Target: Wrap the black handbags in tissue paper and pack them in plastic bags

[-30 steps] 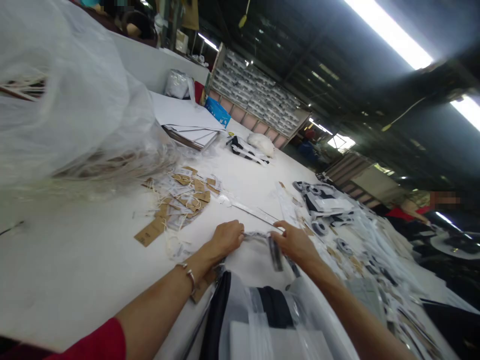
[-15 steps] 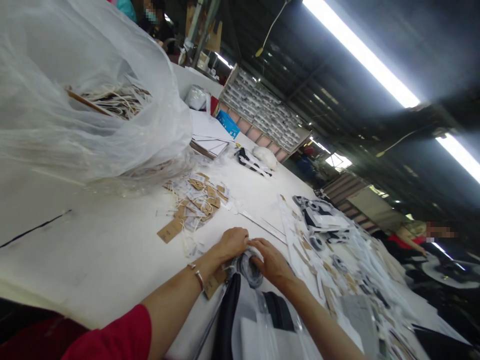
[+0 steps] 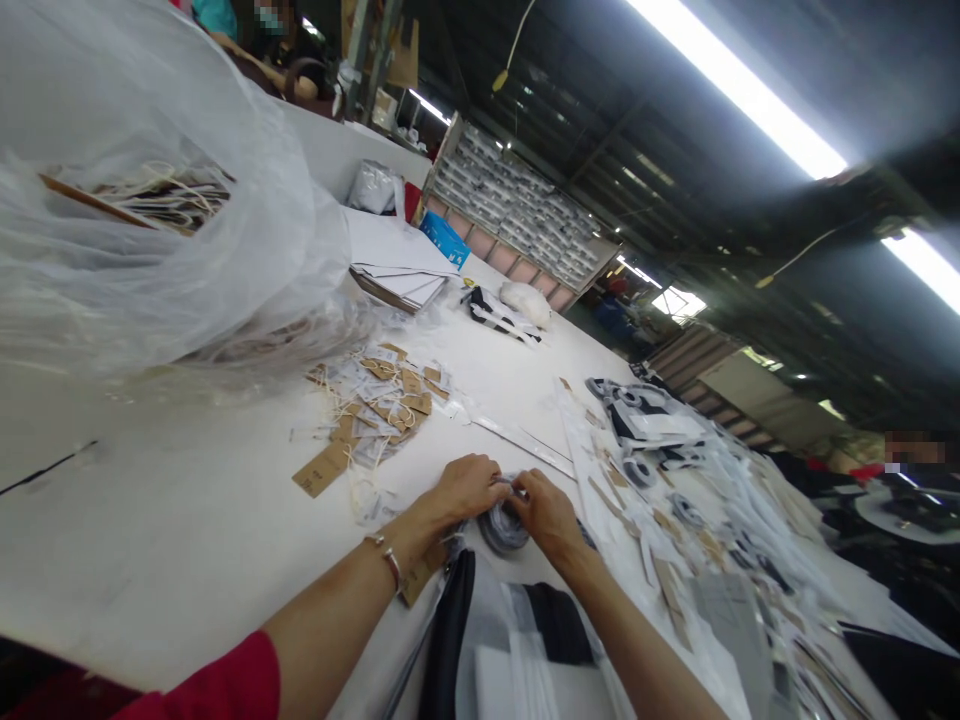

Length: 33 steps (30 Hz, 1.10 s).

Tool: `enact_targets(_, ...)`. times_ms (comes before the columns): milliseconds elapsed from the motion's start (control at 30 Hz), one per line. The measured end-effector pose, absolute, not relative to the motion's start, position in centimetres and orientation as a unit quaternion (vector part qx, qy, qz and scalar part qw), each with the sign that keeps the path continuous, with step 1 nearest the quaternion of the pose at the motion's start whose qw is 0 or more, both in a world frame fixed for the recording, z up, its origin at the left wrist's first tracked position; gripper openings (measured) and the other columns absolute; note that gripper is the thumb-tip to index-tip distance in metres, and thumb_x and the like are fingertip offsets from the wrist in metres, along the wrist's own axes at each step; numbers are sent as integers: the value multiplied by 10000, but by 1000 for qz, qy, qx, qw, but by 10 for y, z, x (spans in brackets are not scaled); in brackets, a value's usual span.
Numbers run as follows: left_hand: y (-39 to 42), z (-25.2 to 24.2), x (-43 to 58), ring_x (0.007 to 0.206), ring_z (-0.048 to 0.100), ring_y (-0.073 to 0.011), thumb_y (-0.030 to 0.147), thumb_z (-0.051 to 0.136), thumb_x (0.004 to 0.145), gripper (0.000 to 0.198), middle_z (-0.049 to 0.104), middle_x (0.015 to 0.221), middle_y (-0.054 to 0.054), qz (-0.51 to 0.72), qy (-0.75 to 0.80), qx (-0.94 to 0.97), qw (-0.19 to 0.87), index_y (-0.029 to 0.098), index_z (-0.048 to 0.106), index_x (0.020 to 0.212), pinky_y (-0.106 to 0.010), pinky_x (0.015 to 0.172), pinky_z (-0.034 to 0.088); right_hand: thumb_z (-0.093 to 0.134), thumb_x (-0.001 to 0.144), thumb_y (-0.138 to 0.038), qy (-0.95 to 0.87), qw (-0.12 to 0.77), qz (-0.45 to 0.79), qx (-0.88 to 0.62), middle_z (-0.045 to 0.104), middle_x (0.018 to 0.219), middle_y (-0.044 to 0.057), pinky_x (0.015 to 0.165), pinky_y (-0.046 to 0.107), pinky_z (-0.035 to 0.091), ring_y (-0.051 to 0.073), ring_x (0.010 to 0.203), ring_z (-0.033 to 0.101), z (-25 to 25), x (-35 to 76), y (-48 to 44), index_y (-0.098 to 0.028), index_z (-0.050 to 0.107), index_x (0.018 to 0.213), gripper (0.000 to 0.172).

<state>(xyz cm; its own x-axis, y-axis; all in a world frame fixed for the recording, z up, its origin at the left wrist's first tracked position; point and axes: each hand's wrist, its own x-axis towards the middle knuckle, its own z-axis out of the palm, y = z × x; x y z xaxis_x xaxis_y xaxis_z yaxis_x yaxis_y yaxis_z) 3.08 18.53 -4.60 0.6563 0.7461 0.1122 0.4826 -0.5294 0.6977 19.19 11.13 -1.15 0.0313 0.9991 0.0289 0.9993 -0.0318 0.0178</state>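
My left hand (image 3: 466, 487) and my right hand (image 3: 551, 512) meet at the top of a grey, plastic-wrapped coiled strap (image 3: 502, 532). Both are closed, with fingertips pinching its upper edge. The coil rests at the far end of a black and white bag-like piece (image 3: 555, 625) under clear film, which lies between my forearms. Beneath my left wrist hangs a brown card tag (image 3: 422, 578), partly covered. Beyond my left hand is a heap of brown and clear tags with strings (image 3: 382, 405). What lies under my fingers is partly hidden.
A big clear plastic bag (image 3: 277, 250) with corded tags inside stands on the white table (image 3: 187, 530) at left. White sheets (image 3: 401, 255) and a blue box (image 3: 445, 238) are farther back. Wrapped straps and strips (image 3: 641, 425) cover the right side. Other people are in the background.
The view has shifted slightly, and the table things sit a bit farther left. My right fingers have drawn in from spread around the coil to a pinch at its top, beside my left fingers.
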Motion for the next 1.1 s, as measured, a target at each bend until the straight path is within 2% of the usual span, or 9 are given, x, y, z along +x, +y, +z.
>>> enact_targets(100, 182, -47, 35, 1004, 601, -261, 473, 543, 825, 328, 671, 1012, -84, 205, 370, 854, 302, 210, 661, 981, -336, 848, 462, 570, 853, -198, -713, 17, -1, -701, 624, 979, 29, 790, 262, 456, 182, 885, 620, -11, 195, 120, -227, 625, 960, 123)
enact_targets(233, 177, -47, 41, 1039, 580, -242, 311, 545, 808, 261, 653, 1055, -74, 197, 393, 854, 278, 209, 621, 1036, -318, 867, 443, 594, 814, -138, -718, 45, 17, -695, 540, 1260, 67, 856, 279, 469, 175, 958, 610, -8, 197, 123, -234, 558, 1218, 417)
enact_targets(300, 174, -45, 43, 1047, 576, -229, 259, 540, 800, 285, 648, 1073, -69, 187, 406, 854, 266, 207, 586, 1076, -306, 877, 430, 605, 821, -167, -718, 43, 38, -694, 543, 1261, 64, 867, 293, 465, 194, 1011, 599, -7, 197, 123, -241, 595, 1180, 366)
enact_targets(433, 172, -39, 48, 1028, 573, -235, 312, 571, 802, 309, 637, 1061, -73, 149, 422, 863, 235, 203, 526, 1088, -312, 850, 425, 627, 821, -213, -702, 58, 70, -707, 626, 1050, 46, 867, 303, 447, 207, 1011, 592, -7, 195, 124, -221, 677, 982, 168)
enact_targets(633, 173, -36, 56, 994, 565, -246, 308, 526, 868, 169, 620, 1025, -76, 108, 412, 886, 185, 202, 544, 998, -335, 795, 417, 733, 736, -249, -671, 107, 144, -719, 710, 961, 7, 762, 229, 470, 145, 845, 645, -2, 212, 132, -237, 739, 949, 213)
enact_targets(767, 171, -37, 57, 1003, 561, -241, 261, 510, 880, 126, 620, 995, -56, 111, 415, 887, 170, 218, 564, 986, -328, 789, 409, 583, 867, -335, -625, 115, 141, -759, 745, 891, -28, 691, 206, 480, 128, 778, 666, 15, 259, 124, -245, 733, 1021, 233)
enact_targets(933, 173, -38, 59, 985, 565, -233, 228, 508, 870, 107, 621, 982, -52, 108, 419, 887, 164, 214, 577, 950, -325, 788, 408, 412, 937, -220, -506, 48, 24, -861, 732, 1021, 77, 833, 281, 469, 194, 972, 662, 26, 350, 106, -172, 713, 1047, 324)
enact_targets(1033, 175, -41, 61, 985, 565, -231, 214, 505, 863, 128, 621, 987, -49, 112, 420, 884, 171, 214, 581, 966, -328, 798, 409, 478, 911, -142, -447, -27, -2, -894, 721, 1003, 118, 855, 348, 480, 219, 967, 663, 14, 392, 99, -139, 692, 1064, 264)
enact_targets(1100, 175, -42, 61, 988, 564, -231, 213, 504, 861, 137, 621, 988, -45, 110, 425, 882, 174, 216, 584, 972, -331, 804, 410, 549, 919, -195, -435, -72, 4, -898, 708, 984, 91, 849, 378, 503, 203, 928, 661, 1, 409, 100, -133, 677, 1028, 179)
